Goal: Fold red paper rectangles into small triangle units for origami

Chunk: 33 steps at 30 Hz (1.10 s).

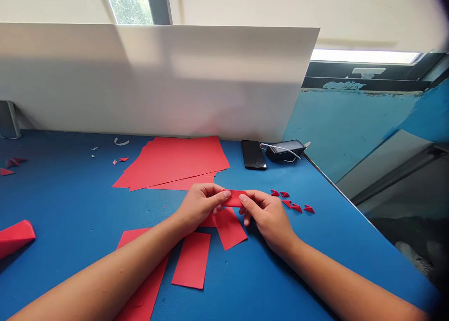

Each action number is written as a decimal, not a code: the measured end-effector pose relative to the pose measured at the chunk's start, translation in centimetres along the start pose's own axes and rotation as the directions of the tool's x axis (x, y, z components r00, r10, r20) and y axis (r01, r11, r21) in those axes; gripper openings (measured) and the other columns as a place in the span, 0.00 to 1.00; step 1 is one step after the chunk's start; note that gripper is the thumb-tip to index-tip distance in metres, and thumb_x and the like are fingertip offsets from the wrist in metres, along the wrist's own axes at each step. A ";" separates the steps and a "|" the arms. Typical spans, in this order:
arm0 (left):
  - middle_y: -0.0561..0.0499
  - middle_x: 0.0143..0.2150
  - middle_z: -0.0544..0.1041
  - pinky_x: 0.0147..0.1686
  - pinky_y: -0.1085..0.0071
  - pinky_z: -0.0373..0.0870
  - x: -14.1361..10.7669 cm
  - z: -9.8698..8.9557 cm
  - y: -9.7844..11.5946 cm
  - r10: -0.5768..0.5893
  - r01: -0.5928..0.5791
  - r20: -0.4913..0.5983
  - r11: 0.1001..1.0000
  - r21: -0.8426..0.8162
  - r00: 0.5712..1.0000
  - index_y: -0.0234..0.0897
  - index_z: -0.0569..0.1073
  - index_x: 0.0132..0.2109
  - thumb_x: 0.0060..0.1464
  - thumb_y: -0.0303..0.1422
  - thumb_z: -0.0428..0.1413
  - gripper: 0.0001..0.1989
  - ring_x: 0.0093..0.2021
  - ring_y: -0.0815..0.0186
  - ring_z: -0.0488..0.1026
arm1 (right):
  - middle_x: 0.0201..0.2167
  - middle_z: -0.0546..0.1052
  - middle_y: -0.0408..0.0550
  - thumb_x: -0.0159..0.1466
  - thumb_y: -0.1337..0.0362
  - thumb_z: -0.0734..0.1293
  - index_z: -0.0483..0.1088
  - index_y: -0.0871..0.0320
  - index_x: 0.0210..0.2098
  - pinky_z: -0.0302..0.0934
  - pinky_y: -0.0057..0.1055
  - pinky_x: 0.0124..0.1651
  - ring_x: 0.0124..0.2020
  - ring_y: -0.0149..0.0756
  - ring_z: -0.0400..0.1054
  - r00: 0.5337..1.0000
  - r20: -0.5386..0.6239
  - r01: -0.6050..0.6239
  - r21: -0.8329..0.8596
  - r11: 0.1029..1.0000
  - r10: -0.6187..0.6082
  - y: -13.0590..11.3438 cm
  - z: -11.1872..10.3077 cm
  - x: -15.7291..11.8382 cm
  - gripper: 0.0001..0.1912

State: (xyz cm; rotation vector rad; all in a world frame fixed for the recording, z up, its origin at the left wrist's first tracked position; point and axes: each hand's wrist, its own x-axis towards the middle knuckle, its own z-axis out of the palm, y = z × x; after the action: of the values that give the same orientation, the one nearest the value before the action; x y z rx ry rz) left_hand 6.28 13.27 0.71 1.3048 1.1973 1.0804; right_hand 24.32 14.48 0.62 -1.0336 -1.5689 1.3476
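Both my hands pinch a small folded strip of red paper above the blue tabletop. My left hand grips its left end, and my right hand grips its right end. Just below them lie loose red paper rectangles, one partly under my hands. Several small folded red triangles sit a little right of my right hand. A stack of red paper sheets lies beyond my hands.
A white board stands along the table's far side, with a black phone and a black power bank with a white cable before it. A folded red paper piece lies at the left edge. The table's right edge drops away.
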 end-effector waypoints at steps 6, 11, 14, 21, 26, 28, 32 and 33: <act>0.56 0.20 0.68 0.25 0.77 0.58 -0.1 0.0 0.1 0.009 -0.009 0.030 1.000 0.003 1.000 0.31 0.74 0.32 0.54 0.41 0.58 0.14 0.22 0.74 0.61 | 0.20 0.72 0.43 0.61 0.53 0.66 0.73 0.61 0.33 0.57 0.26 0.25 0.19 0.27 0.63 0.999 -0.020 -0.038 0.011 0.999 0.039 0.4 -0.2 0.2 0.16; 0.56 0.21 0.68 0.26 0.77 0.58 0.0 -0.1 0.0 0.033 -0.033 0.043 0.999 0.002 0.999 0.31 0.75 0.33 0.55 0.39 0.57 0.13 0.23 0.75 0.60 | 0.21 0.72 0.43 0.61 0.53 0.67 0.74 0.62 0.33 0.57 0.26 0.26 0.19 0.27 0.62 0.999 -0.018 -0.050 0.021 0.999 0.050 0.4 -0.2 0.2 0.16; 0.56 0.21 0.68 0.25 0.77 0.58 0.0 -0.1 0.0 0.032 -0.032 0.036 0.999 0.010 0.999 0.31 0.75 0.32 0.54 0.39 0.58 0.13 0.23 0.74 0.60 | 0.21 0.72 0.43 0.61 0.53 0.67 0.74 0.62 0.33 0.57 0.26 0.26 0.20 0.27 0.63 0.999 -0.017 -0.049 0.023 0.999 0.049 0.4 -0.2 0.2 0.16; 0.56 0.20 0.68 0.25 0.77 0.57 0.0 0.0 0.2 0.027 -0.028 0.028 0.999 0.025 0.999 0.31 0.75 0.31 0.54 0.40 0.57 0.14 0.22 0.74 0.60 | 0.21 0.72 0.43 0.61 0.52 0.67 0.74 0.62 0.33 0.57 0.25 0.26 0.20 0.27 0.63 0.998 -0.021 -0.062 0.033 0.997 0.063 0.3 -0.2 0.3 0.17; 0.56 0.20 0.68 0.24 0.77 0.58 0.0 -0.1 0.0 0.018 -0.018 0.028 1.000 0.006 0.999 0.31 0.75 0.32 0.54 0.40 0.58 0.13 0.22 0.74 0.61 | 0.21 0.72 0.43 0.61 0.52 0.67 0.74 0.62 0.33 0.57 0.25 0.25 0.19 0.27 0.63 0.996 -0.037 -0.076 0.026 0.997 0.077 0.3 -0.1 0.3 0.17; 0.56 0.20 0.68 0.24 0.77 0.58 0.0 -0.1 0.0 0.015 -0.015 0.030 1.000 -0.015 0.999 0.31 0.75 0.31 0.54 0.39 0.58 0.13 0.22 0.74 0.61 | 0.21 0.72 0.43 0.61 0.52 0.67 0.74 0.62 0.33 0.57 0.25 0.25 0.19 0.27 0.63 0.996 -0.045 -0.074 0.019 0.997 0.074 0.4 -0.2 0.3 0.17; 0.56 0.20 0.68 0.25 0.77 0.59 -0.1 -0.1 0.1 0.012 -0.009 0.052 0.999 -0.047 0.999 0.31 0.74 0.30 0.53 0.38 0.59 0.13 0.22 0.74 0.61 | 0.21 0.73 0.43 0.61 0.52 0.67 0.74 0.62 0.33 0.57 0.25 0.25 0.19 0.27 0.63 0.996 -0.051 -0.070 0.016 0.997 0.071 0.6 -0.2 0.3 0.17; 0.56 0.20 0.68 0.25 0.77 0.59 -0.1 -0.1 0.2 0.009 -0.006 0.055 0.999 -0.042 0.998 0.31 0.74 0.29 0.53 0.38 0.59 0.13 0.22 0.74 0.61 | 0.20 0.73 0.43 0.61 0.52 0.67 0.74 0.61 0.33 0.57 0.25 0.25 0.19 0.27 0.64 0.996 -0.053 -0.071 0.016 0.997 0.072 0.6 -0.2 0.3 0.17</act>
State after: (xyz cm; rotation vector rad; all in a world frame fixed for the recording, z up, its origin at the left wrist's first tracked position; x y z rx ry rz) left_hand 6.16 13.22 0.88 1.2996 1.1239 1.0628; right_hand 24.50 14.88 0.03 -1.1178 -1.4939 1.3657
